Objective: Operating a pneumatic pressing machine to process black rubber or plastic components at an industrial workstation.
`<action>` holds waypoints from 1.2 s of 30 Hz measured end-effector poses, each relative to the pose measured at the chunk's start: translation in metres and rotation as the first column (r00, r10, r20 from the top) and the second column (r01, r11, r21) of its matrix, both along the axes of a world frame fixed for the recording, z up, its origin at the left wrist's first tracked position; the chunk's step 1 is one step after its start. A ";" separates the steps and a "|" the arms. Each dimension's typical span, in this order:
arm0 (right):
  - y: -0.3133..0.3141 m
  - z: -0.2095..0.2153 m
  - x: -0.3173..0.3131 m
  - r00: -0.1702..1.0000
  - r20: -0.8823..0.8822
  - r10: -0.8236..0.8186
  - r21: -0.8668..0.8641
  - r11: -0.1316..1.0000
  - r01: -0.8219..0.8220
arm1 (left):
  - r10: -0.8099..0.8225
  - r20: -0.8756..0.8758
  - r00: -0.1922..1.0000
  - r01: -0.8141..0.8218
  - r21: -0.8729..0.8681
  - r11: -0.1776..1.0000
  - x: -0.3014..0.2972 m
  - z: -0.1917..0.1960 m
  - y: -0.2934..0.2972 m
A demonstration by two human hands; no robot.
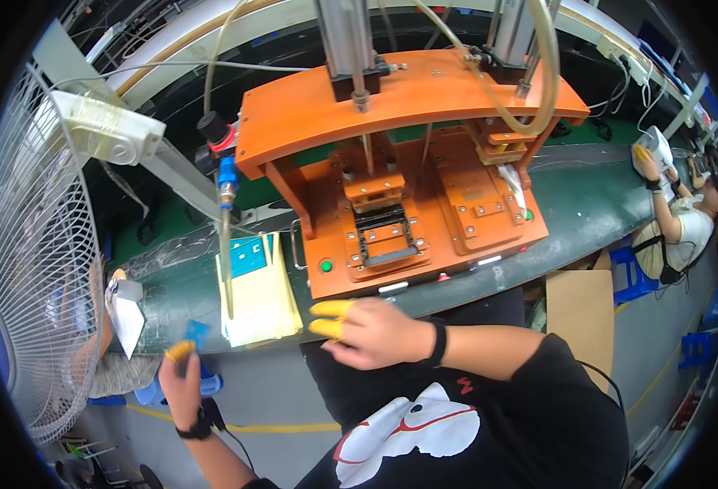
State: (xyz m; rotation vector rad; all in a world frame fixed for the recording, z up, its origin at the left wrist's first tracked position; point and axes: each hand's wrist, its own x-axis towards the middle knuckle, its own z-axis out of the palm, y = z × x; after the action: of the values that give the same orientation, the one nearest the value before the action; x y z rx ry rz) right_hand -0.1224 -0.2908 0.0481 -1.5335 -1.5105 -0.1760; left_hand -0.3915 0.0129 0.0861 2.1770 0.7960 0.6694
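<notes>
Green tabletop (587,204) ahead, right hand (375,332) hovers loosely curled and empty just below the orange press (391,163), left hand (181,376) pinching a small blue piece (196,334) beside yellow sheets (259,297) — steady, square placement matters.

left hand (181,381) palm hidden, fan (33,269) cut off
</notes>
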 end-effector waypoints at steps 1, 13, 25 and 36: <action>-0.016 0.020 0.012 0.994 0.048 -0.101 0.074 0.992 0.097 | -0.026 -0.094 0.995 0.026 -0.006 1.000 -0.004 0.011 -0.022; -0.082 0.072 0.105 0.878 0.369 -0.303 -0.067 0.934 0.350 | -0.666 0.087 0.741 0.670 -0.044 0.741 0.172 0.019 -0.142; -0.355 0.029 0.084 0.479 -0.875 0.074 0.418 0.614 0.670 | -0.438 -0.387 0.811 0.581 0.453 0.676 0.354 0.015 -0.111; -0.366 -0.112 0.287 0.110 -0.944 0.312 0.262 0.502 0.825 | -0.471 -0.138 0.871 0.413 0.723 0.553 0.388 -0.046 -0.054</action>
State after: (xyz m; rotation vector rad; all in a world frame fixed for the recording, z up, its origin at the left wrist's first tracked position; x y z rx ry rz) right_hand 0.1642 -0.6573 -0.0635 -0.6913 0.2024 -0.0548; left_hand -0.0034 -0.0416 0.0405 2.8990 -0.1726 0.8893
